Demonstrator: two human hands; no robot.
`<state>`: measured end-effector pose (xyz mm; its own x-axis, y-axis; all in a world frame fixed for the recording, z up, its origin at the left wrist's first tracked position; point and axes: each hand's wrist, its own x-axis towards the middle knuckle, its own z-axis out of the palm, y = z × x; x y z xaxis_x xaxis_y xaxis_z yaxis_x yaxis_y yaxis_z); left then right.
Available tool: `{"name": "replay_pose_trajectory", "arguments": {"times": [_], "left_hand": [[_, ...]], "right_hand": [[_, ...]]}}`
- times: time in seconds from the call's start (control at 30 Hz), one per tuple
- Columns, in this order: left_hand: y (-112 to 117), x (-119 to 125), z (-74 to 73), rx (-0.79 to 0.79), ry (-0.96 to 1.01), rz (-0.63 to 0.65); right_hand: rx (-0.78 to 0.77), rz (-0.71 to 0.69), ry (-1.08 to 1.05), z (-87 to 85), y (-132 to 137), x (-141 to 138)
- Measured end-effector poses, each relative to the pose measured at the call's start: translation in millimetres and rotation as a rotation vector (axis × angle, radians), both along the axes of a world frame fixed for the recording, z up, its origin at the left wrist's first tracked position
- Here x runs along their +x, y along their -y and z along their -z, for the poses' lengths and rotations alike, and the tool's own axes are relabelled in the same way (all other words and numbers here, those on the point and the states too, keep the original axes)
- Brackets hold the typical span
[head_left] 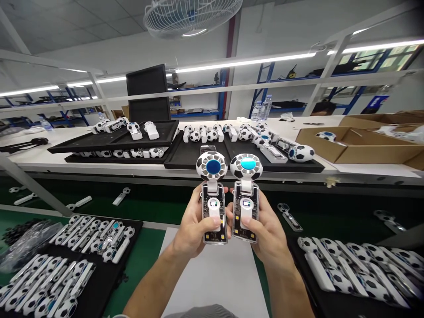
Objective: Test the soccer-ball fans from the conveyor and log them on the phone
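Note:
My left hand point(192, 225) is closed round a soccer-ball-headed handheld device point(213, 236), its thumb pressed on the white middle part. A matching device point(245, 234) sits in my right hand point(268, 225), with that thumb also on the white part. Both stand upright side by side, a small gap between them, above a white sheet point(215, 278). Each has a black-and-white ball head with a round blue disc, a clear-edged body showing a dark circuit board, and a small lit screen. The right device's disc looks brighter. My fingers behind the bodies are mostly hidden.
Black trays of similar devices lie at lower left point(109, 282) and lower right point(304, 269). More trays point(195, 161) line the raised shelf ahead, beside a cardboard box point(364, 152). A plastic bag point(26, 247) lies far left. A fan point(192, 17) hangs overhead.

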<state>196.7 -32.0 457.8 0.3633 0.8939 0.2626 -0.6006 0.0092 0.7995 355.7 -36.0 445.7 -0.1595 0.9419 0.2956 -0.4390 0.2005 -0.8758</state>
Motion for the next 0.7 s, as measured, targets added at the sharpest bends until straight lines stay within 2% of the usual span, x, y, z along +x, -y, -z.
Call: {"name": "replay_pose_trajectory", "arguments": {"times": [0.53, 0.7], "left_hand": [[-2.1, -0.1, 8.3, -0.007, -0.027, 0.003], [-4.5, -1.0, 9.6, -0.005, -0.031, -0.006]], "right_hand": [[-0.03, 0.09, 0.031, 12.4, -2.6, 7.9], [0.027, 0.184, 0.009, 13.6, -2.2, 3.7]]}}
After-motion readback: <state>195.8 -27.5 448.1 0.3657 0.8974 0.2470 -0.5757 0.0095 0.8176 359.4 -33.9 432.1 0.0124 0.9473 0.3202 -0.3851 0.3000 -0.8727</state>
